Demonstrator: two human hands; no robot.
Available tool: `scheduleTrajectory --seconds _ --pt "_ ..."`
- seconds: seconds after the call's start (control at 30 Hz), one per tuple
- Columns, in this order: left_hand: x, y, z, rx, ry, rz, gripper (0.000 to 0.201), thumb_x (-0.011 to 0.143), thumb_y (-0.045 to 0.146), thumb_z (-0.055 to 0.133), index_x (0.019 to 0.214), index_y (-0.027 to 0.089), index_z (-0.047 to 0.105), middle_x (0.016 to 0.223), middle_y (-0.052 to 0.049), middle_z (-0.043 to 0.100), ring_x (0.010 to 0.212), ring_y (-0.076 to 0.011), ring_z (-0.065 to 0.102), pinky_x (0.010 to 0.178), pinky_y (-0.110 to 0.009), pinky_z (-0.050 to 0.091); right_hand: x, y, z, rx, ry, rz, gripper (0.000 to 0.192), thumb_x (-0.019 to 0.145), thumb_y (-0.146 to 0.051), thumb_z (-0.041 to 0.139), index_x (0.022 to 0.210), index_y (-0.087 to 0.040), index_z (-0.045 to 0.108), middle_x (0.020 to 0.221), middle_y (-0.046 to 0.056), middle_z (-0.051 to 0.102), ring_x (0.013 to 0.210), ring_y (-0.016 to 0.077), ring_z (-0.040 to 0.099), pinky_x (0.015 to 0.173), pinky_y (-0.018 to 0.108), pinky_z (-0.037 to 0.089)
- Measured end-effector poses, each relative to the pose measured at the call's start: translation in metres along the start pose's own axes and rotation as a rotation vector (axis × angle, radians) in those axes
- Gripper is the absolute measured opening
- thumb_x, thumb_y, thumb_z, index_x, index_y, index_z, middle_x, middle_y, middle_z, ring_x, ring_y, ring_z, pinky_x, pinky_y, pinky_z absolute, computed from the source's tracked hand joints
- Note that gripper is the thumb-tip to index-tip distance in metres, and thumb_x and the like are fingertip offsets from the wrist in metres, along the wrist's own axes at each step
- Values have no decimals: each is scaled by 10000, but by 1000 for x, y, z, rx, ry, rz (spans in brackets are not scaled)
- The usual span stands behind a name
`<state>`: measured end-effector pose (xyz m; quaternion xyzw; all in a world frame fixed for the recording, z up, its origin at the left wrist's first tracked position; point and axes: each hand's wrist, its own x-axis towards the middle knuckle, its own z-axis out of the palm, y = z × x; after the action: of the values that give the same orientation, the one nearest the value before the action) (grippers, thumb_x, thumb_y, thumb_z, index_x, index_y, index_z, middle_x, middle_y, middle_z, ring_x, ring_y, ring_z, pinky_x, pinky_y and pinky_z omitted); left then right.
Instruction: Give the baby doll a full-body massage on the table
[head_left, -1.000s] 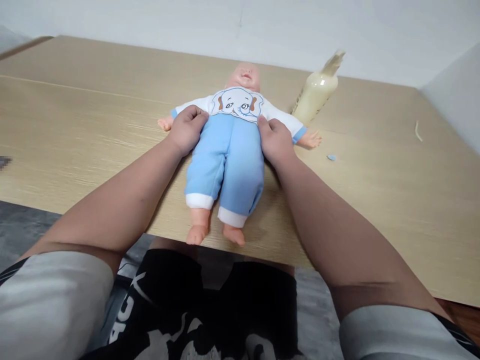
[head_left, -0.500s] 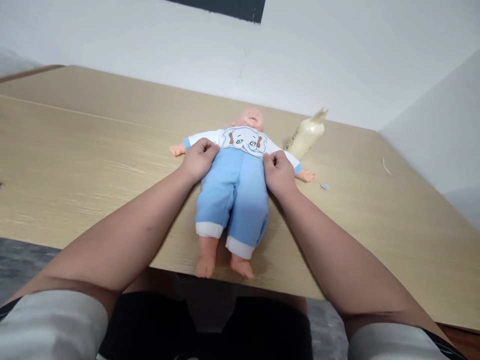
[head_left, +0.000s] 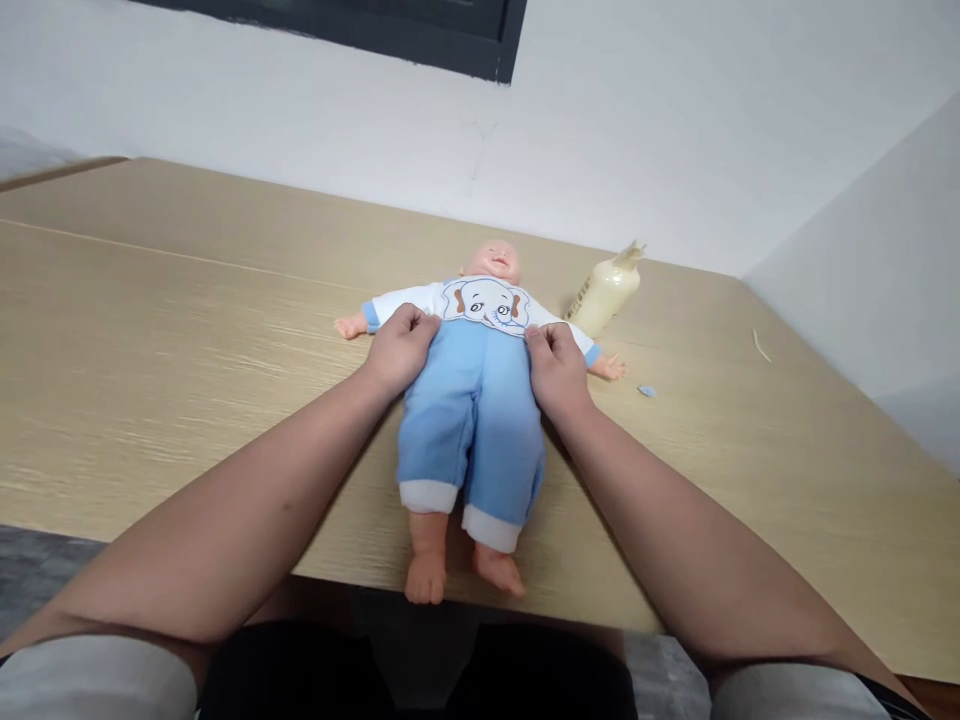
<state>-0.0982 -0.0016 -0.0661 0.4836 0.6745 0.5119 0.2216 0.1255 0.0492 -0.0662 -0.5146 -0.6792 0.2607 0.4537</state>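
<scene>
My left hand (head_left: 401,345) and right hand (head_left: 553,362) stay pinched on the doll's (head_left: 472,400) blue waistband, unmoved. The doll lies face-up on the surface (head_left: 187,330), feet overhanging the near edge.

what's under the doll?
The doll lies face-up on the table, feet past the near edge. Both hands grip its waist. Anything beneath its body is hidden.

Both hands (head_left: 480,355) on doll (head_left: 472,400)

A light wooden table (head_left: 187,330) carries a doll (head_left: 472,400), a bottle (head_left: 604,290) and a blue scrap (head_left: 646,391).
</scene>
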Motion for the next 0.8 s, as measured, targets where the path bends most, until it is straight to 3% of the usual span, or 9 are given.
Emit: scheduleTrajectory --seconds 0.13,0.23,0.33,0.4,0.57,0.8 --pt "-12 10 0 -96 -34 -17 251 849 481 595 833 234 559 830 -2 613 822 -204 573 795 -353 460 -9 -11 -3 117 10 -42 343 908 -549 521 934 -215 593 935 32 661 893 207 586 839 356 458" --pt "-23 19 0 -113 -80 -35 347 845 522 604 1042 237 595 1092 -58 674 1066 -269 607 971 -410 454 -17 -17 -3 221 -28 -39 400 914 -557 514 1065 -207 637 1123 78 685 1076 244 606 988 423 456" --pt "-30 23 5 -78 -79 -40 534 842 530 618 1263 216 523 1379 -129 578 1315 -328 504 1123 -466 363 -24 -21 0 268 -74 -28 423 923 -551 510 1156 -229 655 1296 85 656 1258 270 557 1123 482 387" --pt "-33 22 10 -73 -71 -40 618 845 525 618 1347 200 466 1467 -157 507 1374 -342 457 1156 -487 332 -28 -23 4 268 -93 -35 446 925 -540 515 1227 -235 637 1385 85 613 1334 269 514 1179 487 341" --pt "-35 19 21 -66 -24 -68 651 851 503 615 1393 199 421 1468 -170 502 1362 -348 473 1149 -518 348 -37 -24 17 147 -77 -83 521 930 -504 510 1374 -235 552 1499 93 509 1432 286 409 1231 511 269" --pt "-38 21 24 1 -3 -43 655 846 467 617 1395 172 415 1413 -185 531 1317 -350 509 1124 -523 372 -39 -24 20 34 -96 -126 572 908 -450 552 1433 -231 494 1525 119 463 1472 327 332 1225 577 248"
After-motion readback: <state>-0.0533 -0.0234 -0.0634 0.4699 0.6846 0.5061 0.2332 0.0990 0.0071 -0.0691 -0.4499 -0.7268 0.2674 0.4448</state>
